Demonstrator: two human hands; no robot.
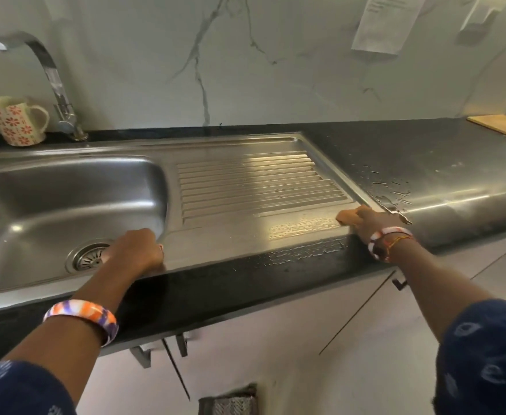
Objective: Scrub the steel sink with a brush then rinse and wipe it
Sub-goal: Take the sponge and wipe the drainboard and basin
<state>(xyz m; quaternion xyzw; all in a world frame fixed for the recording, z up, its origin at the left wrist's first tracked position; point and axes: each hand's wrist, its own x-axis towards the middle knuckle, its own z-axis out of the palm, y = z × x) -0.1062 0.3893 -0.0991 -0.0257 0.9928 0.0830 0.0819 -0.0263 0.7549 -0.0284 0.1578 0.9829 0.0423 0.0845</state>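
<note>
The steel sink (66, 187) fills the left of the view, with a round drain (88, 259) in its basin and a ribbed drainboard (257, 184) to the right. My left hand (136, 251) grips the sink's front rim beside the basin, fingers curled over the edge. My right hand (374, 221) presses an orange-brown cloth (350, 215) onto the front right corner of the drainboard. Wet streaks lie on the steel just left of the cloth. No brush is in view.
A chrome tap (57, 85) stands behind the basin, with a floral jug (16, 121) to its left. Water drops sit on the dark counter (425, 163) right of the drainboard. A wooden board (500, 124) lies at the far right. Cupboard doors are below.
</note>
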